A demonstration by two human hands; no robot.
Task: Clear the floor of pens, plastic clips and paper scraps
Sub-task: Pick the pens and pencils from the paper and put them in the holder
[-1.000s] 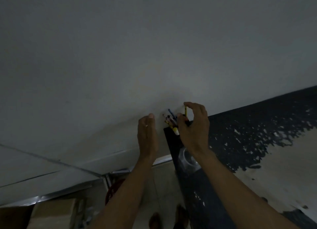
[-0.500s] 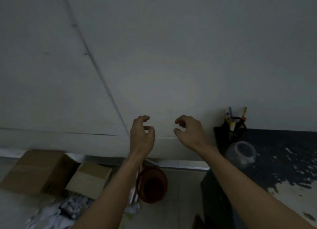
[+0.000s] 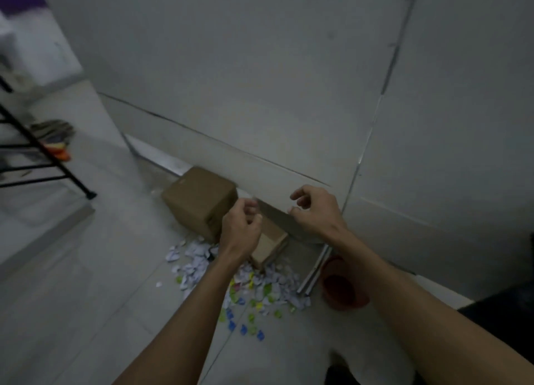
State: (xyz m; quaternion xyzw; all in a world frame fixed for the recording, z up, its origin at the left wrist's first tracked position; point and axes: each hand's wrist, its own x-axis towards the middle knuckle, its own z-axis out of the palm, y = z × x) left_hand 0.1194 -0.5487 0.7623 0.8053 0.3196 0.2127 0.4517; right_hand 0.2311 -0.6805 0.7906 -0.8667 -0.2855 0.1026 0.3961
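Observation:
A heap of white paper scraps (image 3: 193, 262) lies on the tiled floor against the wall, mixed with small green, yellow and blue plastic clips (image 3: 248, 322). Both of my arms reach out in the air above the heap. My left hand (image 3: 240, 232) hangs with loosely curled fingers and holds nothing. My right hand (image 3: 313, 211) is beside it, fingers loosely curled and empty too. No pens show in this view.
Two brown cardboard boxes, a large box (image 3: 199, 201) and a small box (image 3: 270, 246), stand by the wall behind the heap. A red bin (image 3: 341, 288) sits to the right, next to leaning metal rods (image 3: 315, 272). A black metal rack (image 3: 43, 159) stands at far left.
The view swung left and down from the dark table with the pen holder to the floor. My right hand let go of the pens in the holder; both hands now hover empty over the heap.

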